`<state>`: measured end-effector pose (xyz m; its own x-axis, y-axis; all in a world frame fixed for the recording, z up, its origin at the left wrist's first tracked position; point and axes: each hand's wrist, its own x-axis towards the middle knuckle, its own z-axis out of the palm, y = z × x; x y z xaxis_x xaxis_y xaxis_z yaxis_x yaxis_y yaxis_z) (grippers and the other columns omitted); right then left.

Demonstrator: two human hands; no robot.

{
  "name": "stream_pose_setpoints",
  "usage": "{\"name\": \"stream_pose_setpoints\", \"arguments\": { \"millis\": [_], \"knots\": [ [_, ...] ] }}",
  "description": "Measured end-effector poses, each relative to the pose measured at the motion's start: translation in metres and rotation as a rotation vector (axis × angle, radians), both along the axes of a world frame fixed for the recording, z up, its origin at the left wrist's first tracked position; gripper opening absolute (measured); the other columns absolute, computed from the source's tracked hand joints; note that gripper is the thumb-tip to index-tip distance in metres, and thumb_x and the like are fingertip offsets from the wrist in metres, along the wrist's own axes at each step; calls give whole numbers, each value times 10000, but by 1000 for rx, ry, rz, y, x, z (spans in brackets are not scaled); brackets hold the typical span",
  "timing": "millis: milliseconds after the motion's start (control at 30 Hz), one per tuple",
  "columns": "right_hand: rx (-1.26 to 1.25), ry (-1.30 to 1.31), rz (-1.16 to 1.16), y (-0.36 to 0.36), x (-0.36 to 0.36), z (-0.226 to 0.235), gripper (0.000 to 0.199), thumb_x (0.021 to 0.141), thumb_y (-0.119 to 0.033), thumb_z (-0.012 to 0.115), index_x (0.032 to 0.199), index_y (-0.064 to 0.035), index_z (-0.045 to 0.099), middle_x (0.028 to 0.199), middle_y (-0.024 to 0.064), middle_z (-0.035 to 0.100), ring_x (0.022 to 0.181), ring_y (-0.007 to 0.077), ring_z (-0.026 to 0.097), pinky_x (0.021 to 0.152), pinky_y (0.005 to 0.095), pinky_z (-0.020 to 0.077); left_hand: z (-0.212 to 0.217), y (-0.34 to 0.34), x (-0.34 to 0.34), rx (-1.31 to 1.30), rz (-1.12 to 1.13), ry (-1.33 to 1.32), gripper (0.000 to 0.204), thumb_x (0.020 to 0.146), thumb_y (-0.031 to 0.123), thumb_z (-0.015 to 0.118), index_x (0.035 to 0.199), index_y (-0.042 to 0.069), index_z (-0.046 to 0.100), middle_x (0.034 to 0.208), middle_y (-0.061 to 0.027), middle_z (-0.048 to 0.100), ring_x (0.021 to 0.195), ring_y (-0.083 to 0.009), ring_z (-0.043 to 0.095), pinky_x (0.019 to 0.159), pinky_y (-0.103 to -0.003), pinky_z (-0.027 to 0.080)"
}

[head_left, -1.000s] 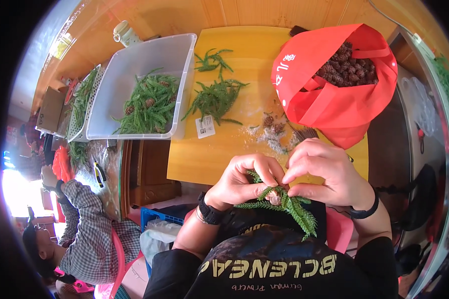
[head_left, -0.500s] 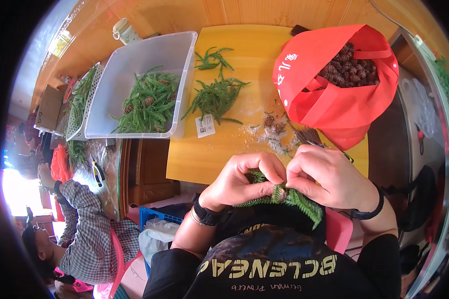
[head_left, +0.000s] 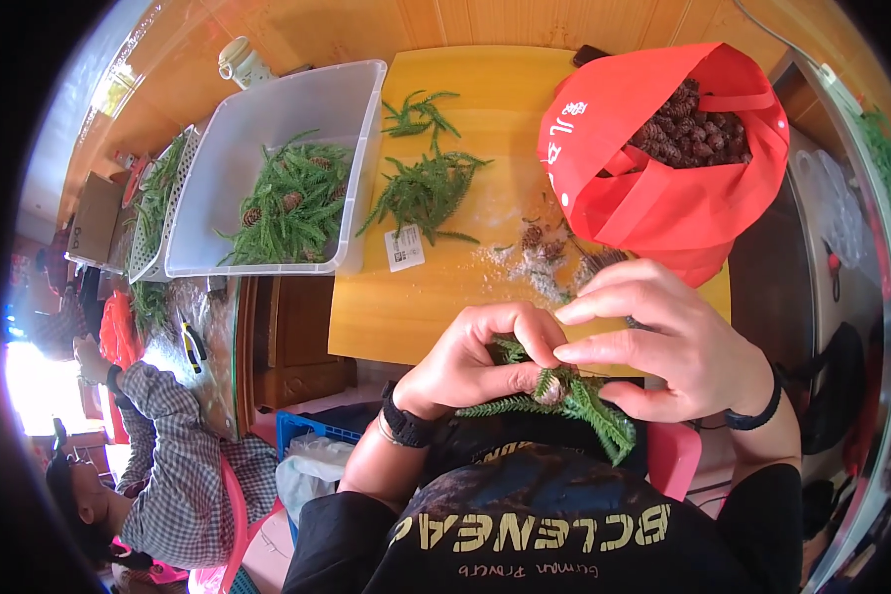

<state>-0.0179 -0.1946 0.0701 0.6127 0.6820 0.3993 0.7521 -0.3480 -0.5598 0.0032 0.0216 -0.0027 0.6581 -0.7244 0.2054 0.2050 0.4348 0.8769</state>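
Observation:
My left hand pinches a green artificial pine sprig between thumb and forefinger, close in front of my chest. A small brown pine cone sits at the middle of the sprig, by my left fingertips. Just to the right, my right hand is open with its fingers apart. Its fingertips hover beside the sprig and cone; whether they touch the greenery I cannot tell. Beyond my hands, more loose green sprigs lie on the yellow table.
At the left stands a clear plastic bin with finished-looking sprigs and cones inside. A red bag full of pine cones is at the back right. White crumbs and a white label lie on the table. Another person sits far left near pliers.
My right hand has come off the sprig, lifting slightly away and spreading its fingers. The left hand keeps its pinch, and the cone now shows more plainly.

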Motion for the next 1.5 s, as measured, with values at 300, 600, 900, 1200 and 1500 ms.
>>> {"name": "stream_pose_setpoints", "arguments": {
  "millis": [300,600,900,1200,1500],
  "knots": [
    [11,-62,23,-2,-1,-4,255,650,-189,740,856,-88,629,835,25,581,901,266,548,739,384,437,1,-4,-2,24,-82,-80,103,792,52,677,826,32,582,893,-63,611,833,-152,576,779,-282,444],
    [-100,-36,-252,5,-18,0,172,668,-103,720,710,-65,557,730,56,539,786,263,558,660,368,432,20,-6,-7,309,156,-569,126,724,-15,678,771,37,573,833,-90,625,754,-214,608,657,-294,468],
    [-28,-38,-201,-4,-16,5,340,670,-88,716,986,-57,595,886,83,600,923,296,549,754,392,465,11,-3,-9,154,84,-147,130,807,107,663,774,27,566,860,-114,619,788,-169,584,708,-284,457],
    [-117,-343,-86,-6,-16,2,189,616,-145,731,762,-90,625,863,22,615,935,245,561,710,365,458,8,-11,-11,57,-95,56,121,754,20,684,780,27,566,855,-89,618,790,-169,591,714,-282,453],
    [-205,152,-250,-11,-23,5,160,643,-65,675,781,-47,595,882,97,587,956,282,552,790,384,432,21,-18,-18,410,293,-853,170,680,-73,648,783,25,555,848,-100,615,749,-241,617,679,-291,482]
  ]
}}
